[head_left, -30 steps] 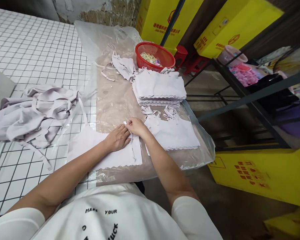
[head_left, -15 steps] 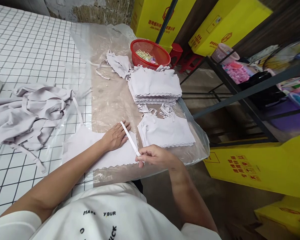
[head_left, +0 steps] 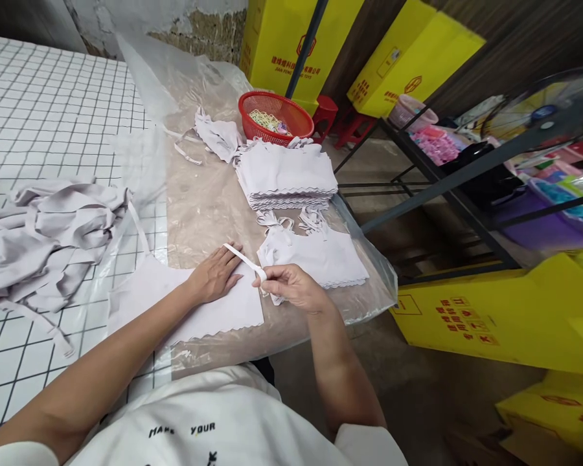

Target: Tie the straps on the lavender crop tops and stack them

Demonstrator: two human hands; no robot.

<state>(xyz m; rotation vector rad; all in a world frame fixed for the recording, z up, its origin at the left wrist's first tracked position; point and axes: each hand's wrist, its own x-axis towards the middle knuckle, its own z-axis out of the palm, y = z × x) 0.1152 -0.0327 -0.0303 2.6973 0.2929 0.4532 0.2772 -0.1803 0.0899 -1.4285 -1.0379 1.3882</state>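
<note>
Your right hand [head_left: 291, 286] has moved a little away from you, and the strap [head_left: 243, 256], straight half a second ago, now makes a loop at its pinching fingers. Just behind the tall stack [head_left: 287, 169] stands the red basket [head_left: 255, 126]; just before the stack is the low pile [head_left: 323, 255], partly hidden by your right hand. The crumpled heap [head_left: 53, 239] is well left of the stack. Before the stack, to its left, lies the flat garment [head_left: 223, 314]; your left hand [head_left: 211, 278] rests on it, fingers stretched, the strap crossing their tips. Under the stack is a plastic sheet [head_left: 204, 213]; left of it, the checked tabletop [head_left: 78, 116]; right of it, a dark rack [head_left: 466, 173].
</note>
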